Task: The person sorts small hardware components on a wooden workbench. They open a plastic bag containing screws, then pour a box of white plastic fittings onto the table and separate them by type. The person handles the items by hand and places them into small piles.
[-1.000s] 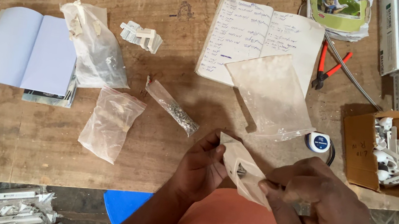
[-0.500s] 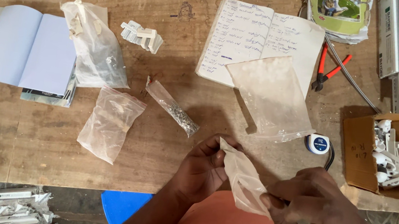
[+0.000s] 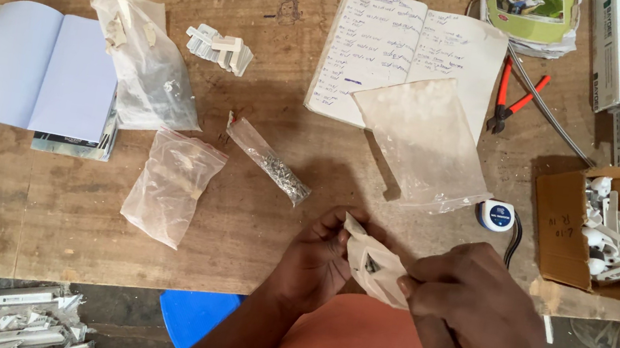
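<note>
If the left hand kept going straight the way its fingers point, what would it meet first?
Apart from the small plastic bag the left hand already holds, probably the large clear bag lying up-right; depth is uncertain.

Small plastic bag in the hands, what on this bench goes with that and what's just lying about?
In hand:
small plastic bag, pinched by the left hand and the right hand

Lying about:
narrow bag of screws
two clear bags
large flat bag
written notebook
blank notebook
red pliers
tape measure
cardboard box of white parts
</note>
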The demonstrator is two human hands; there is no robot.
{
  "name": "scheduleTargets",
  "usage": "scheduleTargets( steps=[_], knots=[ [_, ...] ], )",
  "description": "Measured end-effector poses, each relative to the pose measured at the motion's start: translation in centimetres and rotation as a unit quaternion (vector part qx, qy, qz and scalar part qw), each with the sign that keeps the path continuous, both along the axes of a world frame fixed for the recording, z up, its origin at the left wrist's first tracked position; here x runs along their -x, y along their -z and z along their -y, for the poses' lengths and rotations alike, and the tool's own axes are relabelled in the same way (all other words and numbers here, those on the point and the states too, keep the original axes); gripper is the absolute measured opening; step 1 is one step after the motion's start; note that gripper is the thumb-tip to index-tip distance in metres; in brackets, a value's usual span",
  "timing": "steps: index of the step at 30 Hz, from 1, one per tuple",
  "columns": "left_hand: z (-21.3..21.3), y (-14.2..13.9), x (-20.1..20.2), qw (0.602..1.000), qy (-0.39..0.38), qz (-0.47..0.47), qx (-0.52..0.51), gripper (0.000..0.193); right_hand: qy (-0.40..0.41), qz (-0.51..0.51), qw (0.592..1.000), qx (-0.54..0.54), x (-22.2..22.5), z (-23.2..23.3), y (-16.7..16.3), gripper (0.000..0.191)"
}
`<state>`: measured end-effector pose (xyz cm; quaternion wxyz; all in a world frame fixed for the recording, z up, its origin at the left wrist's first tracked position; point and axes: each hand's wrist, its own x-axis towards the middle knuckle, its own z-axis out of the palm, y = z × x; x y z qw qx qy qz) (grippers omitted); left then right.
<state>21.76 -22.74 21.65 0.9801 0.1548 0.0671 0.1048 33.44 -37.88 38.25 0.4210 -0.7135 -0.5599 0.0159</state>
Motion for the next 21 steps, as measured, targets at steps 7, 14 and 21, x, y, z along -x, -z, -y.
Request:
scheduleTargets(
  steps=[7, 14, 21],
  knots=[
    [0.1, 1.2, 0.4, 0.998, -0.022, -0.051, -0.006, 0.022, -0.023, -0.027, 0.985, 0.17, -0.2, 0.1, 0.4, 0.025],
    [0.5, 1.6, 0.8, 0.997, 0.002, -0.046, -0.053, 0.029, -0.033, 0.014, 0.973, 0.229, -0.6, 0.0, 1.5, 0.01],
    [1.1, 1.7, 0.9, 0.981, -0.013, -0.117, -0.152, 0.026, 0.028, -0.045, 0.954, 0.297, -1.4, 0.1, 3.4, 0.032]
  ],
)
